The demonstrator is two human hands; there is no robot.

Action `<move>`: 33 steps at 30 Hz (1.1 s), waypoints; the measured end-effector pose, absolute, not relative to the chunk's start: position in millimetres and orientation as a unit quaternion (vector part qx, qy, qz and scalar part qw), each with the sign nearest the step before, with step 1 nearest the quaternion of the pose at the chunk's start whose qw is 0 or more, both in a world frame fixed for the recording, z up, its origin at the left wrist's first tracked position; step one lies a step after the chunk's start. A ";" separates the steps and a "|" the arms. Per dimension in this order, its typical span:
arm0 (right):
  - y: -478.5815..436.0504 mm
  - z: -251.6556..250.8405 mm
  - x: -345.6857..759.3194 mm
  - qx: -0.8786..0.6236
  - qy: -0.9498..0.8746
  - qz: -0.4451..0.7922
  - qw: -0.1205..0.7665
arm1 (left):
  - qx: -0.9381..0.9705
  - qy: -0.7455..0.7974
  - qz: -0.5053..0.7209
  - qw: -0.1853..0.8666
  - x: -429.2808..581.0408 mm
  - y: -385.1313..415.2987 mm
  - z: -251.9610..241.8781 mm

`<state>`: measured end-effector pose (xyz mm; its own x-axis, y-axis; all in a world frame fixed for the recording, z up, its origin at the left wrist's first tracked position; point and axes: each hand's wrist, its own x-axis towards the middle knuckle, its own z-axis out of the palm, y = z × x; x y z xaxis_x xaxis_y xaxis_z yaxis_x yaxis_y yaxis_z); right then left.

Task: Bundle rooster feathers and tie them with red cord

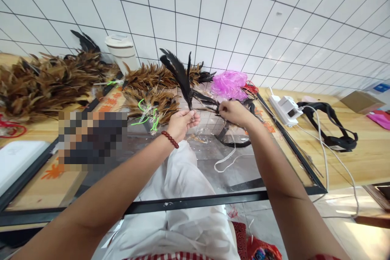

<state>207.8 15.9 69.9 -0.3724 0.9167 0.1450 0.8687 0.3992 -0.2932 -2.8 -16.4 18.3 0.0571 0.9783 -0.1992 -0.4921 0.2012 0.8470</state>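
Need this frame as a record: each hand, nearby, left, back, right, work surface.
left hand: pinching long black feathers at the base, tips up
right hand: at thin dark feathers; grip unclear
nearby: brown feather bundle with bright green ties
left: large brown feather heap
back: white lidded plastic cup; crumpled pink plastic bag
right: white power strip; black strap headgear
work surface: clear panel with straight black frame
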 end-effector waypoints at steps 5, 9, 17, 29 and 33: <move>18.6 84.0 207.0 -0.523 -0.687 0.256 0.434 | 0.305 0.405 0.550 0.664 -2.5 -16.3 18.9; 18.3 82.6 195.6 -0.446 -0.592 0.390 0.546 | 0.323 0.388 0.559 0.658 0.9 -18.8 18.7; 11.4 71.3 165.0 -0.394 -0.557 0.484 0.548 | 0.355 0.424 0.485 0.677 2.0 -23.4 21.6; 4.0 80.0 176.3 -0.505 -0.763 0.280 0.290 | 0.359 0.432 0.479 0.675 2.3 -22.8 21.5; -7.9 83.1 182.0 -0.526 -0.829 0.185 -0.044 | 0.327 0.434 0.521 0.658 0.9 -20.8 22.4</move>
<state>182.0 -7.9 83.1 -0.4433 0.8556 -0.2673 0.8882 0.3791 -0.2596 0.9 -20.8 22.4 0.0801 0.9698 -0.2304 -0.4031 0.2429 0.8823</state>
